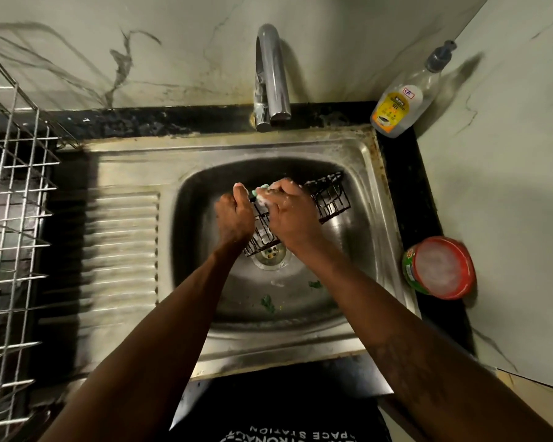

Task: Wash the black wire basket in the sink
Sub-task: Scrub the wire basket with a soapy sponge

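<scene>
The black wire basket (331,199) is held tilted over the steel sink (361,237), above the drain (271,255). My left hand (233,218) grips its left end, fingers curled round the wire. My right hand (292,212) holds a soapy green sponge (262,189) pressed against the basket's upper rim. Foam covers my fingers and some of the wire. The basket's middle is hidden behind my hands.
The tap (270,74) stands behind the basin, with no water visible. A dish-soap bottle (403,97) and a red tub of soap (441,267) sit on the black counter at right. A wire dish rack (10,202) stands left of the ribbed drainboard (122,250). Green scraps lie in the basin.
</scene>
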A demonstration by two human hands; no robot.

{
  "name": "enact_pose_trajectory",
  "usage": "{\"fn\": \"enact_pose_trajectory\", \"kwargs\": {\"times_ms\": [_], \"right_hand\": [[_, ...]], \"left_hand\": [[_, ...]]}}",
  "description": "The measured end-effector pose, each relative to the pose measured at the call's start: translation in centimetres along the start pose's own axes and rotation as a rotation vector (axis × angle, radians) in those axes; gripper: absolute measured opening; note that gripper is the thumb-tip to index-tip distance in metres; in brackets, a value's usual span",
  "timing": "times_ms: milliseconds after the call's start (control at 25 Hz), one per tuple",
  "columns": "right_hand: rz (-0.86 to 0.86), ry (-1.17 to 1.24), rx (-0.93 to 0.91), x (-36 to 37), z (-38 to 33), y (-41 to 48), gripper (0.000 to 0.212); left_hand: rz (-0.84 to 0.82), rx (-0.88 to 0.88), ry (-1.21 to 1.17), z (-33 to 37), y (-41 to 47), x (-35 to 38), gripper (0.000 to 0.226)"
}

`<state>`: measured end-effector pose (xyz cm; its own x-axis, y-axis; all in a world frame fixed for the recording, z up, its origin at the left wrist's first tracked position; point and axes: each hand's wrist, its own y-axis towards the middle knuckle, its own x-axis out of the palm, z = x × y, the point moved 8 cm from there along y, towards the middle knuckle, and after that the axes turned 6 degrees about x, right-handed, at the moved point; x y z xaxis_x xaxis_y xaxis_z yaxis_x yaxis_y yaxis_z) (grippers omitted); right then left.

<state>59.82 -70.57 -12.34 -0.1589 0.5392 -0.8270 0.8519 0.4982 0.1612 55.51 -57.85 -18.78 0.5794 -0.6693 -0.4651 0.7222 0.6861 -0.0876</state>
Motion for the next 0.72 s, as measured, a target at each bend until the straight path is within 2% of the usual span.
{"fn": "enact_pose_trajectory", "kwargs": {"times_ms": [80,200,240,280,400,480,560,720], "right_hand": [[-0.058,-0.051,0.081,-0.2,2.7,0.5,0.038],[0.040,-0.111,0.450,-2.7,10.2,2.5,0.037],[0.042,-0.111,0.496,-2.7,10.6,2.8,0.036],[0.023,-0.108,0.453,-1.9,9.0,3.0,0.036],[-0.102,-0.075,0.118,1.9,0.3,1.3,0.032],[-0.103,-0.079,0.010,2.0,-0.7,0.1,0.031],[-0.081,-0.125,0.095,0.7,3.3,0.6,0.036],[0.039,-0.266,0.473,-2.7,13.4,2.7,0.037]], "left_hand": [[0.011,-0.006,-0.007,-0.6,0.1,-0.2,0.056],[0.011,0.033,-0.018,-0.5,0.1,0.1,0.054],[-0.001,0.045,-0.027,-0.3,0.2,0.3,0.054],[-0.019,0.057,-0.022,-0.2,0.3,0.5,0.053],[-0.070,0.175,0.057,0.5,0.3,0.6,0.045],[-0.042,0.150,0.068,0.1,-0.2,0.3,0.046],[-0.017,0.066,0.042,-0.5,-0.2,0.3,0.054],[-0.052,0.036,0.030,-1.2,0.3,0.9,0.055]]}}
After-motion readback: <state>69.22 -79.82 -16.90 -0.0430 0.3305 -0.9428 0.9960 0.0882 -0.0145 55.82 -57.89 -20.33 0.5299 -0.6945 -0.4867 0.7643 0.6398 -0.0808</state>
